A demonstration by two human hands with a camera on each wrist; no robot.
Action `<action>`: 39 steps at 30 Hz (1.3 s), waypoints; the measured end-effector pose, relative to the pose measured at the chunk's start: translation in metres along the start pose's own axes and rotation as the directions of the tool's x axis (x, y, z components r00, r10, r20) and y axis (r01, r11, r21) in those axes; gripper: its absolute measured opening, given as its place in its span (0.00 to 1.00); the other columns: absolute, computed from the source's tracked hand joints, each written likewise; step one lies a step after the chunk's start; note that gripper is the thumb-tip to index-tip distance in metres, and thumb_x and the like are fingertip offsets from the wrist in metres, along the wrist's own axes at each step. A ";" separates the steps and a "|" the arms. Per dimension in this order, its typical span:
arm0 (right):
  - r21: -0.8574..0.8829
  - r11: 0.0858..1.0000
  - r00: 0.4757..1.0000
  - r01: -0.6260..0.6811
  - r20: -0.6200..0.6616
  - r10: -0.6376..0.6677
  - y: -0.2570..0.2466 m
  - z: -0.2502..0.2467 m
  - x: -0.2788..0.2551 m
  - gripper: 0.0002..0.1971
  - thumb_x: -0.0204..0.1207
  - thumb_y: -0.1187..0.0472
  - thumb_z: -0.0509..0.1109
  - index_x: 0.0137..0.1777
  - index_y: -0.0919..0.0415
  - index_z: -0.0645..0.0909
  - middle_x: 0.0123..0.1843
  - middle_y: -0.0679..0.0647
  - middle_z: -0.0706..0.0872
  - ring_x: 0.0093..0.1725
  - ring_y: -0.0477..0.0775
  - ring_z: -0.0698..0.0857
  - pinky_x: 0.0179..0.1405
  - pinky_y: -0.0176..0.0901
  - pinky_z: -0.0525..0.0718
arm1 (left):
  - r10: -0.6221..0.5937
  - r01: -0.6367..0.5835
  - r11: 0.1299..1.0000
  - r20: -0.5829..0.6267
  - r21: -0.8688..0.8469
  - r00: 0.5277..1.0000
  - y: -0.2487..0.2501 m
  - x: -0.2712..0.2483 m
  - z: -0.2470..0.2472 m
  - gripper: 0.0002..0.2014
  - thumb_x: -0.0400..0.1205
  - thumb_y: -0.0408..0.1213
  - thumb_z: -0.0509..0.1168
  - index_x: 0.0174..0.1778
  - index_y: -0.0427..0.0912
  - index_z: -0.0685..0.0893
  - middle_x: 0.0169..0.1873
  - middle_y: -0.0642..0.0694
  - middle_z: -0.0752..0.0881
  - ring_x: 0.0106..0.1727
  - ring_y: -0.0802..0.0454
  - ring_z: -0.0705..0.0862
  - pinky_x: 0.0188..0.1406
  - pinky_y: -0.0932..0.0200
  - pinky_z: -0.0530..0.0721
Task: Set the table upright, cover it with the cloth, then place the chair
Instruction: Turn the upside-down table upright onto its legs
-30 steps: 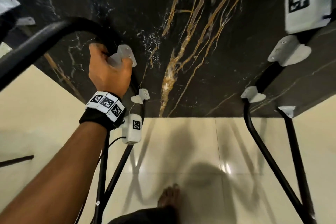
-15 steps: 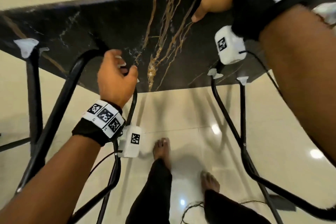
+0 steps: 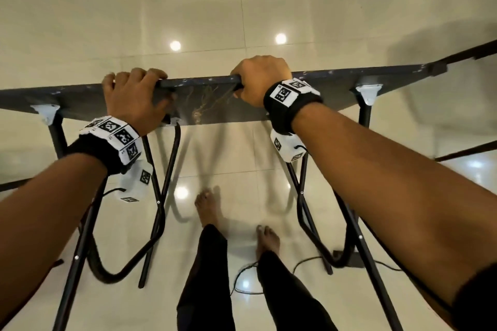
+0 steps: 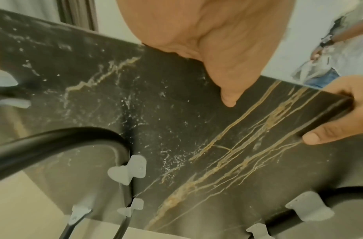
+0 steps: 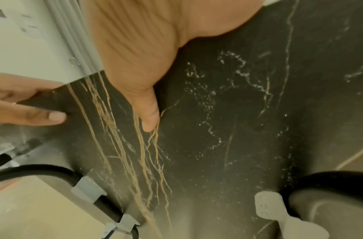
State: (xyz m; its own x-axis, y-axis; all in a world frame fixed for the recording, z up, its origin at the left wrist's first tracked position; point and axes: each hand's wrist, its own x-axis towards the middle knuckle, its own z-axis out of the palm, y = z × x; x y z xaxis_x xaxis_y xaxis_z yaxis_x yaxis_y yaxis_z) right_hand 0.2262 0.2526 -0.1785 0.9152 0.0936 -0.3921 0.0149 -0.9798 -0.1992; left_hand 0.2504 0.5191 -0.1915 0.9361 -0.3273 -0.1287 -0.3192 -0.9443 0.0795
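Hands are seen clamped on the near edge of a black marble-patterned tabletop with gold veining, which is held well above a glossy cream tiled floor. The left hand is wrapped over the rim, its fingers curled across the top edge and its thumb laid flat against the veined face that is turned toward the wrist cameras. The right hand is closed on the same edge just beside it, fingers hooked over the top and thumb pressed on the gold streaks. In each wrist view the other hand is caught pinching the slab's edge at the side of the frame. Black tubular metal legs are fixed to the veined face by pale grey plastic brackets and are splayed downward toward the floor on both sides of the person. Bare feet and dark trouser legs are shown between the leg frames, and a thin black cable is looped on the tiles beside them. Black wristbands carrying white coded marker blocks are worn on both wrists. Round ceiling lights are mirrored in the polished floor beyond the table. A second person in a light shirt is visible, blurred, at the far right of the left wrist view.
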 end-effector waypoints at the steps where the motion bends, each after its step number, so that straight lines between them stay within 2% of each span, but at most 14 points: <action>1: 0.009 1.000 1.000 -0.005 0.008 0.005 0.000 0.000 0.000 0.11 0.77 0.50 0.70 0.57 0.44 0.87 0.49 0.51 0.89 0.49 0.60 0.86 0.43 0.48 0.75 | -0.003 0.003 1.000 0.003 -0.002 1.000 0.001 -0.002 -0.002 0.26 0.78 0.58 0.60 0.68 0.49 0.78 0.60 0.37 0.82 0.63 0.30 0.77 0.72 0.32 0.61; 9: 0.025 0.997 0.995 -0.066 0.075 0.064 -0.006 -0.005 0.001 0.10 0.75 0.48 0.69 0.53 0.46 0.87 0.41 0.49 0.84 0.45 0.59 0.85 0.41 0.46 0.76 | 0.008 -0.014 0.999 0.194 0.031 0.981 -0.002 0.007 -0.022 0.23 0.77 0.53 0.66 0.66 0.50 0.78 0.57 0.41 0.83 0.60 0.35 0.79 0.67 0.37 0.67; 14: 0.132 0.986 0.963 -0.098 0.262 0.061 -0.006 -0.018 0.006 0.25 0.68 0.22 0.64 0.50 0.40 0.84 0.43 0.41 0.85 0.46 0.52 0.83 0.43 0.44 0.77 | 0.128 -0.097 0.990 0.349 -0.106 0.928 -0.039 0.017 -0.042 0.30 0.76 0.71 0.55 0.63 0.54 0.79 0.54 0.51 0.85 0.56 0.43 0.83 0.60 0.40 0.77; 17: 0.146 0.986 0.929 -0.083 0.368 0.024 -0.002 -0.027 -0.001 0.35 0.65 0.14 0.54 0.58 0.37 0.82 0.50 0.41 0.86 0.53 0.53 0.85 0.55 0.50 0.82 | 0.085 0.026 0.972 0.449 -0.234 0.890 -0.089 0.029 -0.060 0.33 0.71 0.78 0.49 0.53 0.57 0.82 0.45 0.55 0.87 0.47 0.49 0.85 0.52 0.47 0.82; 20: 0.158 0.975 0.903 -0.154 0.423 0.074 0.008 -0.040 -0.008 0.35 0.72 0.17 0.46 0.67 0.34 0.77 0.59 0.41 0.86 0.63 0.54 0.83 0.68 0.57 0.77 | -0.042 0.187 0.957 0.532 -0.222 0.846 -0.152 0.038 -0.074 0.28 0.76 0.76 0.50 0.46 0.57 0.81 0.40 0.56 0.86 0.45 0.50 0.83 0.51 0.51 0.78; 23: 0.204 0.909 0.835 -0.365 0.504 0.222 0.047 -0.047 -0.022 0.36 0.78 0.22 0.43 0.78 0.38 0.71 0.75 0.46 0.81 0.74 0.57 0.78 0.77 0.54 0.68 | -0.143 0.258 0.961 0.620 -0.099 0.772 -0.209 0.046 -0.073 0.23 0.81 0.69 0.52 0.45 0.54 0.82 0.42 0.52 0.86 0.48 0.45 0.82 0.52 0.50 0.76; 25: 0.173 0.855 0.790 -0.489 0.503 0.350 0.082 -0.050 -0.031 0.55 0.59 0.09 0.38 0.79 0.39 0.71 0.78 0.48 0.78 0.76 0.58 0.76 0.79 0.57 0.65 | -0.196 0.282 0.959 0.650 -0.029 0.734 -0.236 0.048 -0.068 0.20 0.82 0.64 0.56 0.48 0.52 0.83 0.45 0.48 0.86 0.49 0.44 0.82 0.52 0.51 0.75; 27: 0.097 0.817 0.737 -0.569 0.502 0.453 0.115 -0.055 -0.040 0.66 0.41 0.05 0.37 0.73 0.43 0.77 0.69 0.51 0.85 0.71 0.60 0.79 0.75 0.57 0.68 | -0.236 0.289 0.957 0.667 0.032 0.707 -0.254 0.049 -0.061 0.20 0.84 0.61 0.56 0.50 0.50 0.83 0.42 0.48 0.85 0.48 0.43 0.82 0.50 0.51 0.76; 29: 0.050 0.768 0.671 -0.639 0.525 0.524 0.149 -0.059 -0.048 0.65 0.39 0.05 0.41 0.65 0.49 0.80 0.61 0.55 0.85 0.67 0.62 0.79 0.68 0.53 0.69 | -0.242 0.249 0.964 0.677 0.090 0.695 -0.262 0.054 -0.054 0.19 0.85 0.59 0.55 0.51 0.49 0.83 0.39 0.48 0.83 0.46 0.43 0.81 0.48 0.52 0.76; 32: -0.002 0.728 0.610 -0.686 0.545 0.575 0.200 -0.057 -0.056 0.57 0.38 0.10 0.52 0.56 0.53 0.82 0.65 0.59 0.82 0.63 0.62 0.77 0.71 0.58 0.70 | -0.255 0.204 0.966 0.712 0.159 0.654 -0.270 0.066 -0.046 0.17 0.85 0.57 0.58 0.52 0.48 0.83 0.41 0.46 0.84 0.46 0.42 0.82 0.47 0.52 0.77; 34: -0.053 0.677 0.546 -0.734 0.548 0.634 0.280 -0.018 -0.050 0.55 0.35 0.10 0.56 0.50 0.52 0.85 0.63 0.61 0.84 0.62 0.63 0.79 0.72 0.61 0.72 | -0.302 0.207 0.953 0.733 0.221 0.610 -0.276 0.073 -0.039 0.16 0.84 0.57 0.61 0.53 0.48 0.83 0.49 0.43 0.87 0.50 0.40 0.83 0.50 0.52 0.79; 36: -0.018 0.654 0.524 -0.757 0.581 0.623 0.368 0.027 -0.057 0.56 0.22 0.06 0.57 0.41 0.47 0.88 0.58 0.60 0.86 0.61 0.64 0.81 0.72 0.63 0.75 | -0.344 0.226 0.939 0.749 0.261 0.567 -0.282 0.077 -0.031 0.19 0.83 0.59 0.62 0.56 0.47 0.83 0.56 0.40 0.87 0.55 0.39 0.83 0.54 0.52 0.80; 38: 0.048 0.603 0.505 -0.796 0.603 0.618 0.392 0.046 -0.068 0.52 0.30 0.07 0.63 0.42 0.49 0.90 0.54 0.60 0.86 0.58 0.65 0.83 0.70 0.64 0.77 | -0.415 0.289 0.908 0.733 0.302 0.539 -0.288 0.085 -0.022 0.24 0.83 0.59 0.61 0.64 0.42 0.82 0.62 0.37 0.85 0.61 0.37 0.82 0.60 0.52 0.79; 39: 0.019 0.555 0.442 -0.831 0.628 0.641 0.370 0.032 -0.065 0.48 0.48 0.12 0.68 0.49 0.55 0.90 0.50 0.60 0.85 0.54 0.66 0.83 0.65 0.64 0.80 | -0.448 0.316 0.892 0.732 0.324 0.514 -0.290 0.086 -0.017 0.25 0.84 0.57 0.61 0.68 0.41 0.81 0.64 0.36 0.83 0.64 0.37 0.81 0.63 0.51 0.78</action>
State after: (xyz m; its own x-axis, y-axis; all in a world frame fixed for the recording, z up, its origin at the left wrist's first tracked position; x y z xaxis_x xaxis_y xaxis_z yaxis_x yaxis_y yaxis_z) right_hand 0.1590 -0.1109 -0.2552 0.1610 -0.4754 -0.8649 -0.7602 -0.6187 0.1985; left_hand 0.4263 0.7657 -0.2090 0.5158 0.2301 -0.8252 -0.0370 -0.9564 -0.2898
